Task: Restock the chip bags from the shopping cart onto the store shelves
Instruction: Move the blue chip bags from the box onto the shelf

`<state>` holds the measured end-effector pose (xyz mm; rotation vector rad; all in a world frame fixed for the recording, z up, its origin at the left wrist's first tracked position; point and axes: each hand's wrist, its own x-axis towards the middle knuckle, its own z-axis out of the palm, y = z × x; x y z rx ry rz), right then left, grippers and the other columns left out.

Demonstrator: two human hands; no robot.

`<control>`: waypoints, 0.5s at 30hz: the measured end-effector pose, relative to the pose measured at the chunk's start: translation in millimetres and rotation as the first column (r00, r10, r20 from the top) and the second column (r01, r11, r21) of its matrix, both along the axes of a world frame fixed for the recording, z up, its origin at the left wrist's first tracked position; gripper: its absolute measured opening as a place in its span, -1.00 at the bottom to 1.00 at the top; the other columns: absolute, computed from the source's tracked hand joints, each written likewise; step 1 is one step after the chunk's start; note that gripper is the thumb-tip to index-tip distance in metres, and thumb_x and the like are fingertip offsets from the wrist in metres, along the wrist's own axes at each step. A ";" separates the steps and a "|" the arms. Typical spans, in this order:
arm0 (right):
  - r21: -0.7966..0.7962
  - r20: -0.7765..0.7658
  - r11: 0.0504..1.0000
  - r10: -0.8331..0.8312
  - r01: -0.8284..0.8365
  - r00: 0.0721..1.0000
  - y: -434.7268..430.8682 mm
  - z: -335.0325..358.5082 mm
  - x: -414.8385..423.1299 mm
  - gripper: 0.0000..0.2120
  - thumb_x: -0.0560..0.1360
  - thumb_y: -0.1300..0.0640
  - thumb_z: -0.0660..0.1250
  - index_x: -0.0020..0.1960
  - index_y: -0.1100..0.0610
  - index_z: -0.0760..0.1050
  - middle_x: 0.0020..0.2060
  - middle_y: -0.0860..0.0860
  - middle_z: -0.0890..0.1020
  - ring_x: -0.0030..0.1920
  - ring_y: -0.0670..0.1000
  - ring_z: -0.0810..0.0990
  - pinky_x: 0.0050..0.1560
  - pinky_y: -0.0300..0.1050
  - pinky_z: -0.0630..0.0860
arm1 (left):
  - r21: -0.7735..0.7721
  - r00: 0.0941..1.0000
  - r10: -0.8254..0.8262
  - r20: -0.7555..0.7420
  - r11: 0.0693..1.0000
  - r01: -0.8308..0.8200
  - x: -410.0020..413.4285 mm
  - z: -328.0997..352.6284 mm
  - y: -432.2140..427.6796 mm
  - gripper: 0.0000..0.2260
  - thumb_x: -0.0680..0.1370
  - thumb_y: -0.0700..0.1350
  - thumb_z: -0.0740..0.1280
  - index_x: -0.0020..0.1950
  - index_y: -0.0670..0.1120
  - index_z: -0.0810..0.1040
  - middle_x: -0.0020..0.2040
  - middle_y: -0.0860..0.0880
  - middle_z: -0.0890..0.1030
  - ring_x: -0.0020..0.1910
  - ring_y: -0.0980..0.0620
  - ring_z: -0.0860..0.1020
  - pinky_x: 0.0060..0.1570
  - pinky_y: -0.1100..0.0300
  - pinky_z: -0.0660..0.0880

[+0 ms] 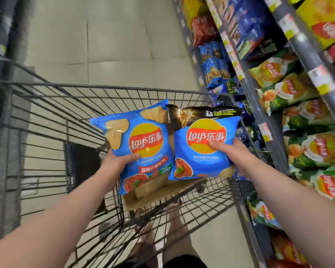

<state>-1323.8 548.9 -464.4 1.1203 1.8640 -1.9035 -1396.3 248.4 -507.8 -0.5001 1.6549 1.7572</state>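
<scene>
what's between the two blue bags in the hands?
Head view: a narrow gap between left bag and right bag; a black bag shows behind its top.

Floor: pale tiles (108,45) with thin dark joints, stretching beyond the left hand (116,163) and the right hand (234,151).
Cardboard: a brown, flat piece (153,192) below and between the two hands, on the person's side.
Dark panel: a black flat panel (81,167) just left of the left hand, a little lower.
Price labels: white and yellow-green tags (317,74) above and right of the right hand; print blurred.
Blue packets: stacked packs (215,60) beyond the right hand, contents unclear.
Legs: bare legs (178,225) well below both hands, with dark shorts (184,263) at the bottom edge.
</scene>
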 end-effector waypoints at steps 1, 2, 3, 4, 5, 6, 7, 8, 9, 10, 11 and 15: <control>0.006 -0.016 1.000 -0.026 0.026 1.000 0.4 8.9 6.2 -0.68 0.43 0.19 0.44 0.14 0.03 0.49 -0.01 0.00 0.67 -0.09 -0.01 0.66 -0.16 -0.12 0.65 | 0.002 1.000 -0.019 -0.019 1.000 0.019 0.2 7.9 2.6 -0.51 0.38 -0.26 0.47 0.29 -0.13 0.47 0.09 -0.11 0.66 -0.07 -0.07 0.66 -0.37 0.18 0.61; 0.008 -0.036 0.999 -0.047 0.047 0.998 0.8 18.2 12.7 -0.69 0.42 0.19 0.44 0.13 0.01 0.49 -0.03 -0.02 0.67 -0.12 -0.04 0.67 -0.22 -0.16 0.65 | 0.003 0.999 -0.035 -0.033 0.999 0.035 0.6 15.7 5.5 -0.53 0.39 -0.27 0.47 0.27 -0.13 0.48 0.08 -0.11 0.66 -0.10 -0.05 0.66 -0.41 0.21 0.59; 0.016 -0.054 0.998 -0.066 0.067 0.996 1.2 27.4 19.5 -0.71 0.42 0.18 0.44 0.11 -0.01 0.50 -0.05 -0.03 0.67 -0.15 -0.06 0.67 -0.26 -0.19 0.64 | 0.007 0.997 -0.057 -0.050 0.998 0.057 0.9 22.8 9.6 -0.54 0.39 -0.27 0.46 0.26 -0.14 0.48 0.07 -0.11 0.66 -0.11 -0.05 0.66 -0.42 0.22 0.58; 0.022 -0.070 0.996 -0.086 0.088 0.994 2.5 35.8 26.5 -0.71 0.42 0.17 0.44 0.10 -0.01 0.50 -0.05 -0.04 0.67 -0.16 -0.07 0.67 -0.28 -0.20 0.63 | 0.010 0.994 -0.081 -0.068 0.997 0.082 1.1 28.9 13.9 -0.56 0.39 -0.27 0.46 0.25 -0.14 0.50 0.07 -0.12 0.66 -0.13 -0.04 0.66 -0.42 0.21 0.58; 0.029 -0.085 0.994 -0.107 0.109 0.991 3.6 44.1 33.9 -0.70 0.42 0.16 0.45 0.11 -0.01 0.49 -0.05 -0.04 0.67 -0.14 -0.07 0.67 -0.28 -0.18 0.62 | 0.010 0.990 -0.106 -0.092 0.994 0.107 1.2 34.2 18.9 -0.59 0.39 -0.27 0.46 0.22 -0.12 0.52 0.06 -0.12 0.67 -0.16 -0.02 0.68 -0.41 0.21 0.59; 0.036 -0.097 0.990 -0.132 0.136 0.986 5.8 51.5 41.7 -0.69 0.42 0.16 0.45 0.13 0.00 0.50 -0.04 -0.03 0.67 -0.12 -0.05 0.66 -0.25 -0.16 0.61 | 0.008 0.986 -0.124 -0.113 0.992 0.126 1.3 40.3 24.0 -0.65 0.40 -0.28 0.46 0.16 -0.09 0.55 0.03 -0.10 0.67 -0.22 0.01 0.69 -0.42 0.21 0.58; 0.043 -0.111 0.986 -0.158 0.164 0.981 7.2 59.5 50.1 -0.68 0.41 0.15 0.46 0.13 0.00 0.50 -0.03 -0.03 0.67 -0.10 -0.03 0.66 -0.20 -0.13 0.60 | 0.010 0.981 -0.140 -0.133 0.990 0.142 1.9 46.7 29.6 -0.69 0.41 -0.29 0.45 0.10 -0.05 0.56 -0.01 -0.07 0.67 -0.28 0.05 0.69 -0.44 0.22 0.58; 0.048 -0.124 0.979 -0.190 0.197 0.974 9.8 67.0 59.2 -0.67 0.40 0.15 0.47 0.13 0.01 0.51 -0.03 -0.02 0.67 -0.08 -0.01 0.67 -0.16 -0.11 0.60 | 0.020 0.976 -0.159 -0.148 0.986 0.164 2.7 53.7 35.8 -0.71 0.41 -0.30 0.44 0.07 -0.04 0.56 -0.04 -0.05 0.67 -0.30 0.06 0.69 -0.44 0.22 0.57; 0.049 -0.137 0.972 -0.220 0.229 0.966 12.5 74.6 68.9 -0.67 0.39 0.14 0.48 0.13 0.01 0.52 -0.03 -0.01 0.68 -0.08 0.00 0.67 -0.14 -0.09 0.60 | 0.029 0.969 -0.186 -0.164 0.981 0.193 4.2 60.8 42.7 -0.71 0.42 -0.30 0.44 0.08 -0.04 0.56 -0.06 -0.04 0.68 -0.30 0.04 0.69 -0.44 0.21 0.58; 0.050 -0.153 0.964 -0.250 0.260 0.956 15.4 82.1 79.7 -0.69 0.39 0.15 0.48 0.10 0.01 0.53 -0.04 -0.01 0.68 -0.11 -0.01 0.68 -0.14 -0.10 0.61 | 0.036 0.960 -0.214 -0.179 0.974 0.223 6.3 68.6 49.9 -0.70 0.42 -0.30 0.44 0.10 -0.06 0.56 -0.09 -0.03 0.70 -0.29 0.03 0.69 -0.44 0.20 0.58; 0.049 -0.170 0.955 -0.279 0.291 0.945 17.8 89.6 91.1 -0.73 0.39 0.16 0.47 0.06 0.01 0.54 -0.08 -0.02 0.69 -0.17 -0.03 0.70 -0.19 -0.13 0.63 | 0.046 0.951 -0.239 -0.198 0.966 0.253 9.1 76.2 57.6 -0.69 0.42 -0.31 0.43 0.11 -0.07 0.56 -0.15 -0.01 0.71 -0.30 0.02 0.69 -0.44 0.20 0.58; 0.035 -0.237 0.905 -0.405 0.424 0.883 27.6 118.7 146.7 -0.76 0.41 0.21 0.45 0.04 0.03 0.54 -0.18 -0.05 0.69 -0.34 -0.12 0.69 -0.39 -0.25 0.59 | 0.088 0.892 -0.361 -0.271 0.914 0.397 29.7 105.6 91.0 -0.70 0.42 -0.31 0.43 0.10 -0.07 0.57 -0.16 0.02 0.73 -0.26 0.00 0.70 -0.38 0.17 0.61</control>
